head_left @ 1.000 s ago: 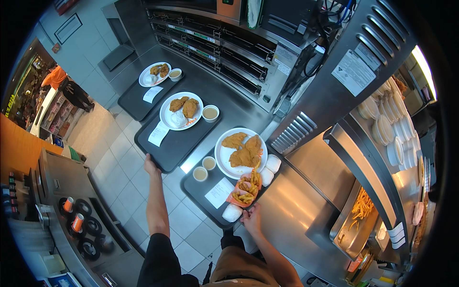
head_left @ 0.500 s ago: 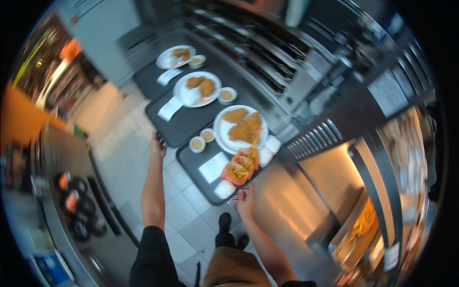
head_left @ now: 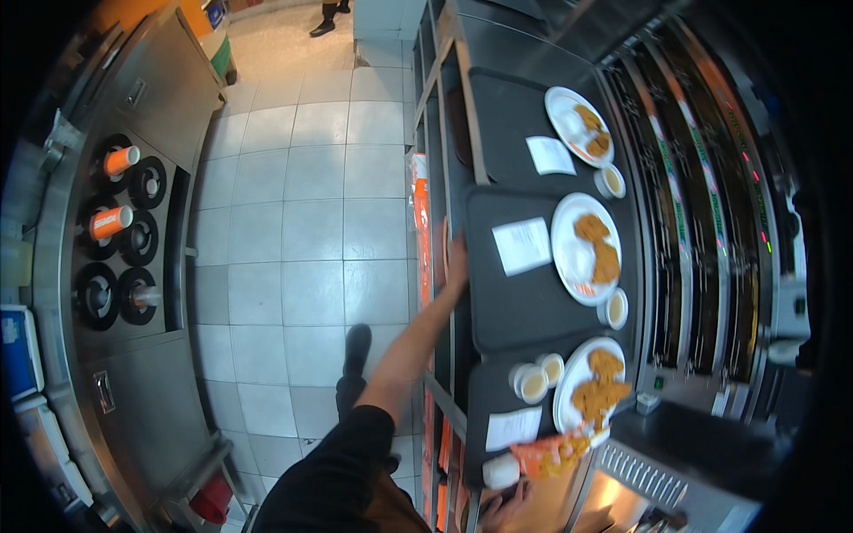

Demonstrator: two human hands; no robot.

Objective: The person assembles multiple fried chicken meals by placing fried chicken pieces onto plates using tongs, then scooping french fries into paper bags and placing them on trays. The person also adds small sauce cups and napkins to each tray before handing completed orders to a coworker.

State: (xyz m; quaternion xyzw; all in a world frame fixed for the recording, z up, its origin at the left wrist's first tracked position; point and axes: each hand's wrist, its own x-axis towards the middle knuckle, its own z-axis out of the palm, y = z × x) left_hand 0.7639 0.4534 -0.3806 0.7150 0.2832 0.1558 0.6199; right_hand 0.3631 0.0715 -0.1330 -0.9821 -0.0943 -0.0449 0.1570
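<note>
Onlooker's view: left hand point(head_left: 455, 262) at the left edge of the middle tray point(head_left: 511, 315), fingers hidden by the rim, can't tell if gripping. Right hand point(head_left: 506, 506) dim by the bottom end of the near tray point(head_left: 487, 401), grip also unclear. French fries point(head_left: 562, 460) blurry in an orange carton point(head_left: 530, 457). Near plate point(head_left: 562, 401) holds fried chicken point(head_left: 593, 398); two sauce cups point(head_left: 532, 384) beside it. Middle plate point(head_left: 566, 218): chicken pieces point(head_left: 605, 260), white mound point(head_left: 577, 258). Both trays on steel surface point(head_left: 524, 40).

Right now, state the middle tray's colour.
The middle tray is dark grey, clearest in the head view.
</note>
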